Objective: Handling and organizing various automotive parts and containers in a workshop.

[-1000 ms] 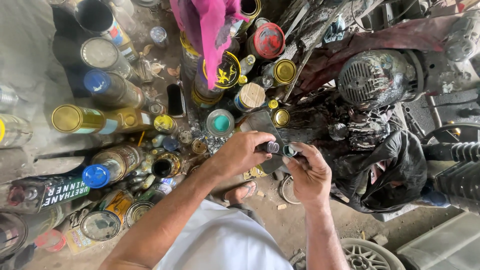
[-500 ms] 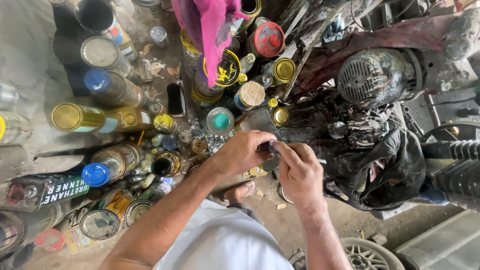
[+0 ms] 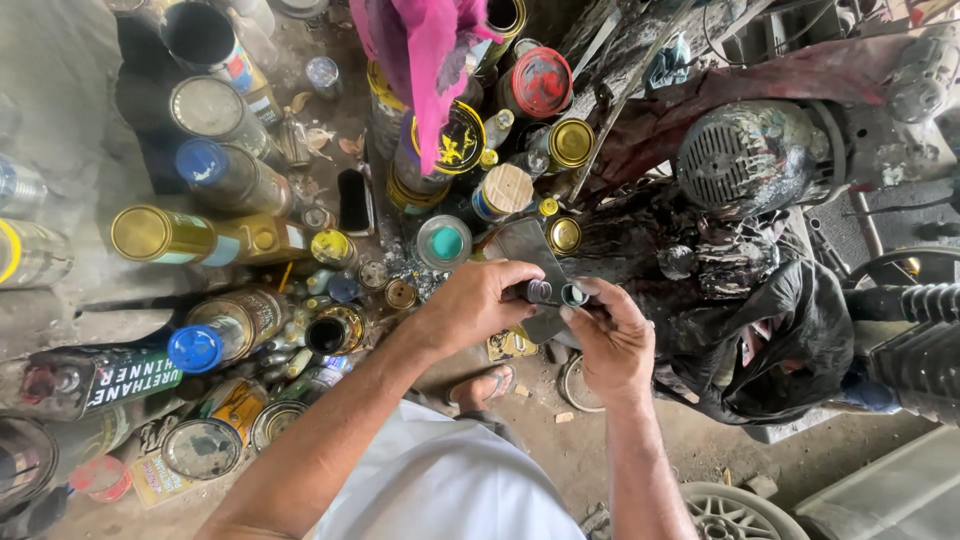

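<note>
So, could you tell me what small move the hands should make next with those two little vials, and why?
Probably pull them apart over the flat dark plate: the left hand and right hand each pinch a small vial and, mouths upward and nearly touching.

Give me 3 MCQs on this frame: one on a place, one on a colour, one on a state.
1. Where is the pink cloth?
A. Draped over the cans at the top centre
B. Under the person's foot
C. On the wheel rim

2. What colour is the cap of the can lying at lower left?
A. Red
B. Blue
C. White

3. What are the hands doing?
A. Resting flat on the ground
B. Both meeting on a small dark object
C. One raised out of view

Answers:
1. A: the cloth hangs over the cluster of tins.
2. B: the round cap facing the camera is blue.
3. B: the left hand and right hand both grip the small dark object between their fingertips.
</note>
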